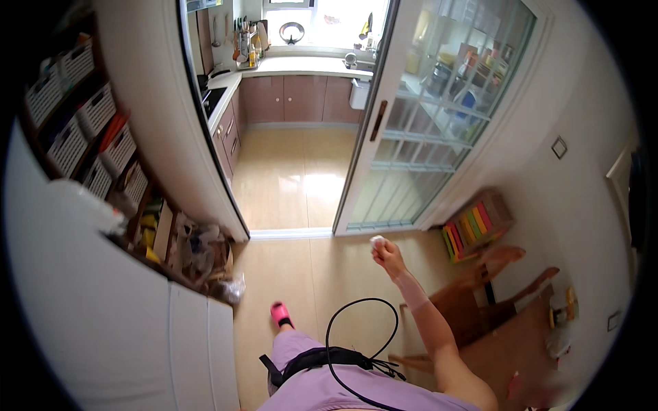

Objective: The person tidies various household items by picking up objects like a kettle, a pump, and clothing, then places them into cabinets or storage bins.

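the person's right hand (388, 255) is raised in front of the body, fingers closed around a small white crumpled thing (378, 240) (too small to tell what kind) that pokes out above the fist. it hangs over the tan floor (301, 274), near the sliding glass door (418, 137) to the kitchen. the left hand is out of sight. a pink slipper (279, 314) steps forward.

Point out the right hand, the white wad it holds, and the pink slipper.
right hand (389, 256), head view, on the knuckles
white wad (378, 241), head view, on its exposed top
pink slipper (279, 314), head view, on the strap
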A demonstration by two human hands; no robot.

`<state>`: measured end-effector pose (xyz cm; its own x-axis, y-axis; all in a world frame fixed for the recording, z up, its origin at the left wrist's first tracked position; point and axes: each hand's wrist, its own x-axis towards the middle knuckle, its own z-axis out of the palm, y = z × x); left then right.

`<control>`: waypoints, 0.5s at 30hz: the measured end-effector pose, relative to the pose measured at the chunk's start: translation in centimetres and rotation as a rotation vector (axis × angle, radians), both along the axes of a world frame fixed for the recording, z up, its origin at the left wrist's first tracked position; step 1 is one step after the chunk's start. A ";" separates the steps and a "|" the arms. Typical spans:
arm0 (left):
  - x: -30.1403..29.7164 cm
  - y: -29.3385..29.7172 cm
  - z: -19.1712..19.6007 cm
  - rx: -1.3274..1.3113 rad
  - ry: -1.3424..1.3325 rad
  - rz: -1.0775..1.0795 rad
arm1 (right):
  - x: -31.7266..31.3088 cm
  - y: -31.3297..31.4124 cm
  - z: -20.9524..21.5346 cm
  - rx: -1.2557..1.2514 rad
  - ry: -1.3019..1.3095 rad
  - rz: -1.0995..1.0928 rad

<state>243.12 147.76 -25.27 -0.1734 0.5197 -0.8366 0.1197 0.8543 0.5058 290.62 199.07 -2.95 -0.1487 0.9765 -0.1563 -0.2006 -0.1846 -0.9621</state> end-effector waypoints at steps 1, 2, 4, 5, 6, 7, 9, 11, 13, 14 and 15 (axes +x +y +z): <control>-0.2 2.9 0.5 -0.023 0.017 0.021 | -1.9 4.8 -0.4 0.016 0.074 0.029; -0.7 6.4 0.8 -0.028 0.031 0.042 | -4.2 9.9 0.0 -0.017 0.078 0.042; -1.4 14.6 0.6 -0.014 0.060 0.075 | -8.5 19.3 0.6 0.015 0.227 0.140; -1.7 20.4 0.2 0.021 0.070 0.080 | -9.5 24.1 0.0 -0.009 0.263 0.132; -3.3 26.2 0.2 0.058 0.100 0.079 | -10.5 29.0 -1.0 -0.033 0.301 0.121; -4.2 32.3 0.3 0.103 0.147 0.082 | -11.1 33.7 -1.8 -0.095 0.317 0.106; -5.6 47.4 0.5 0.225 0.305 0.091 | -11.5 43.5 -2.5 -0.149 0.329 0.000; -6.7 63.3 -0.7 0.426 0.472 0.129 | -11.7 53.7 -5.2 -0.150 0.360 -0.128; -3.4 81.1 3.7 0.849 0.213 0.059 | -10.7 64.1 -7.9 -0.175 0.397 -0.310; -2.4 87.8 7.6 0.830 0.159 -0.027 | -10.7 68.6 -8.7 -0.204 0.404 -0.406; -0.2 94.0 10.9 0.835 0.094 -0.117 | -10.1 72.3 -10.6 -0.236 0.327 -0.494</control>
